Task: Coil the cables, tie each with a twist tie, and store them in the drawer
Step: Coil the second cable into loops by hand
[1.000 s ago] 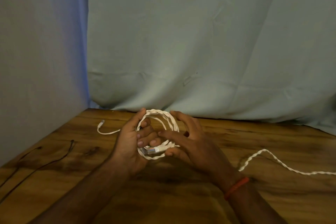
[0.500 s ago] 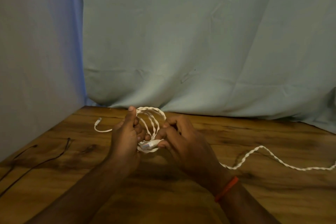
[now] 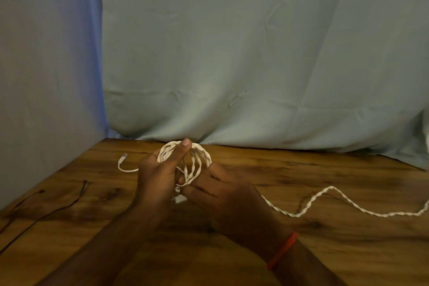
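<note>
White twisted cable (image 3: 205, 152): several loops gathered into an upright coil, held above the brown wooden surface (image 3: 325, 251) between both hands.

Left hand (image 3: 156, 181) has the coil's left side. Its thumb runs up and over the top of the loops, and the other fingers curl in through the middle. Right hand (image 3: 222, 195) meets it from the right, fingers curled in on the lower strands. Both grips narrow, closed on the cable. A small white plug end (image 3: 180, 199) shows just under the grip.

Right of the grip: uncoiled tail of the same cable (image 3: 331, 187) comes out from under the right hand. It lies in waves on the surface and runs off the right edge of view.

Left of the grip: short white cable end with a small connector (image 3: 123, 165) lies on the surface, curving in behind the left hand. Cannot tell whether it belongs to the coil. Further left, well apart from the grip, a thin black wire (image 3: 80, 197) lies near the surface's left edge.

Thin red band (image 3: 282, 253) on the right wrist. Beyond the grip, a creased pale green cloth (image 3: 255, 53) hangs down to the surface's far edge. A grey-blue panel (image 3: 46, 53) stands on the left.
</note>
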Tool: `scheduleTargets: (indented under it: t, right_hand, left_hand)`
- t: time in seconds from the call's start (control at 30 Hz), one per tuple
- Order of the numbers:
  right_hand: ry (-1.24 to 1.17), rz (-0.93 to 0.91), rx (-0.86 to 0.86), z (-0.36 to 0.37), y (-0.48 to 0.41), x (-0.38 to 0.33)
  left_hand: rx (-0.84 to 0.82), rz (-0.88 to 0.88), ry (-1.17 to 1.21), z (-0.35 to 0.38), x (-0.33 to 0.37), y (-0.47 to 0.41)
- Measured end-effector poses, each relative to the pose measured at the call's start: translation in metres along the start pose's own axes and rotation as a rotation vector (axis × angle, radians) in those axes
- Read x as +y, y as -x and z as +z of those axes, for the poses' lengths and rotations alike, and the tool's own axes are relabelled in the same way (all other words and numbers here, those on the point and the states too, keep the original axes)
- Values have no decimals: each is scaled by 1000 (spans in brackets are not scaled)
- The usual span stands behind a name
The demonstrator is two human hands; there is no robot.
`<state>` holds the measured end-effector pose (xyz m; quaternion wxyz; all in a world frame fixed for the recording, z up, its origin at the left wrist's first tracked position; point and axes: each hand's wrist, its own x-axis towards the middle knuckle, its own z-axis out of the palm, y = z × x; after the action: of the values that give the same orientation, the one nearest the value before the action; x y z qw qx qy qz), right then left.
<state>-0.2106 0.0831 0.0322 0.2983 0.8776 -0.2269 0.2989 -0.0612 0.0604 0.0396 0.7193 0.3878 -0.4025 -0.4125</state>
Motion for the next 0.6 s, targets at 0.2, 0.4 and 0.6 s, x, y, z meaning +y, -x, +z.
scheduleTargets:
  t: [0.2,0.4,0.6]
  right_hand:
    - [-214,104,62,-3,-4,3]
    - [-111,81,52,5,8,21]
    - [36,24,-9,10,7,22]
  left_hand:
    - [16,-76,4,-3,9,-4]
    - [-178,-513,458,-11,1,-19]
    - [-306,-536,578,-7,13,-15]
